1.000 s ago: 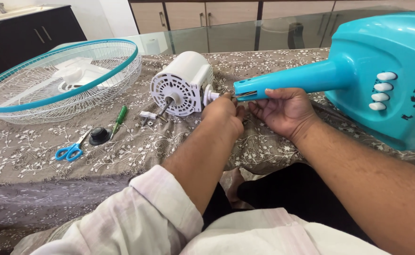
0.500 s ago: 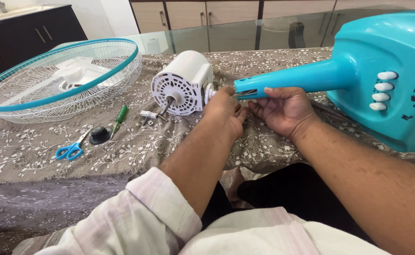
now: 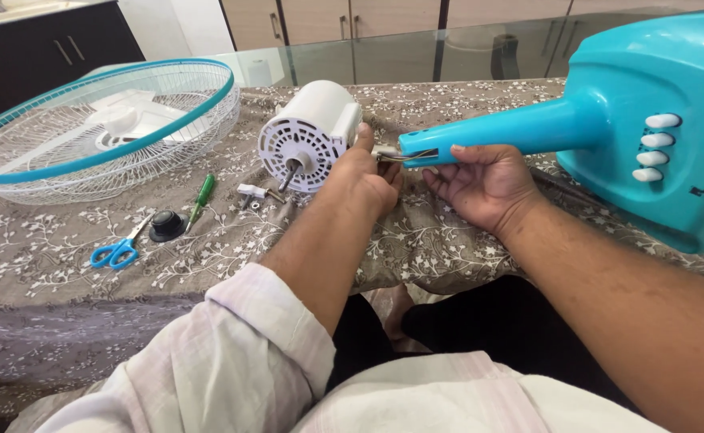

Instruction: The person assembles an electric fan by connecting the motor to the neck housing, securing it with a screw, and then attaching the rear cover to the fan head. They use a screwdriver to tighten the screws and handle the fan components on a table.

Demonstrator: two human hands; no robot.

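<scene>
The white fan motor [image 3: 312, 136] is gripped at its rear by the left hand [image 3: 364, 178], fingers curled against it, on the patterned bench cloth [image 3: 207, 240]. The turquoise stand neck [image 3: 496, 132], just right of the motor, is held from below by the right hand [image 3: 484, 186], fingers wrapped. Left of the motor lie a green screwdriver [image 3: 203, 198], a black knob [image 3: 167, 225], blue scissors [image 3: 115, 250] and the fan guard [image 3: 99, 128].

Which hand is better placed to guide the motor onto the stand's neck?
Left. The left hand already rests against the white motor; the right hand is holding the turquoise stand neck.

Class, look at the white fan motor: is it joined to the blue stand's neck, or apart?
Apart. The white fan motor lies on the cloth beside the stand neck; only wires bridge the gap.
</scene>
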